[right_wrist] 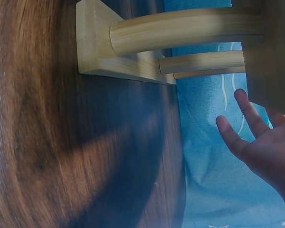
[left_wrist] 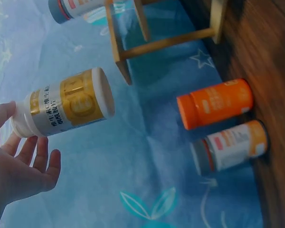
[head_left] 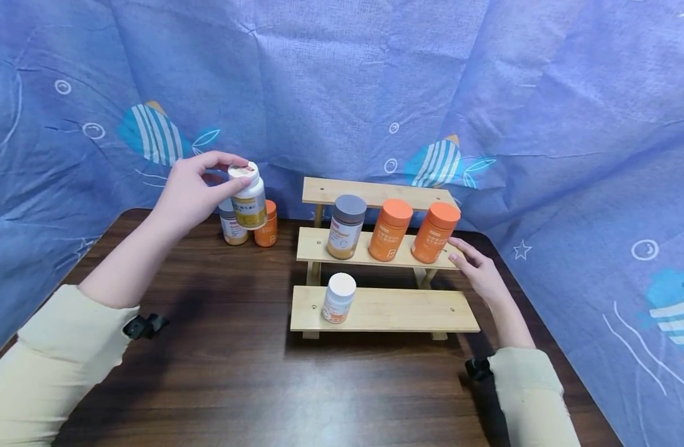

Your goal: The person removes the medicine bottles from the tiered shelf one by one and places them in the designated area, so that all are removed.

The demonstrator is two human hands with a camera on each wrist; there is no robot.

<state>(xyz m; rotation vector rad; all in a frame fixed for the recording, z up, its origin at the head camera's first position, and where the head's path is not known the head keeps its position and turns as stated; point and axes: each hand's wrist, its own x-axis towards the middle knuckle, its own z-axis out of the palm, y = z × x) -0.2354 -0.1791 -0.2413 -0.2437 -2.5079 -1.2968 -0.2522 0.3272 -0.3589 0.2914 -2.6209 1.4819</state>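
My left hand (head_left: 193,186) pinches a white pill bottle (head_left: 250,205) with a gold label by its cap, holding it up in the air. In the left wrist view the bottle (left_wrist: 66,102) lies across the frame, its cap between thumb and fingers. At the right end of the wooden tiered rack (head_left: 409,310), my right hand (head_left: 481,273) has its fingers extended beside the rightmost orange bottle (head_left: 436,233); whether they touch the bottle or the shelf I cannot tell. The right wrist view shows this hand (right_wrist: 266,147) with fingers spread near the rack's edge, the bottle out of sight.
On the middle tier stand a grey-capped bottle (head_left: 346,228) and another orange bottle (head_left: 390,230). A small white bottle (head_left: 339,299) is on the lowest tier. Behind the held bottle, a grey-capped bottle (head_left: 233,231) and an orange bottle (head_left: 267,233) stand on the dark table (head_left: 236,347).
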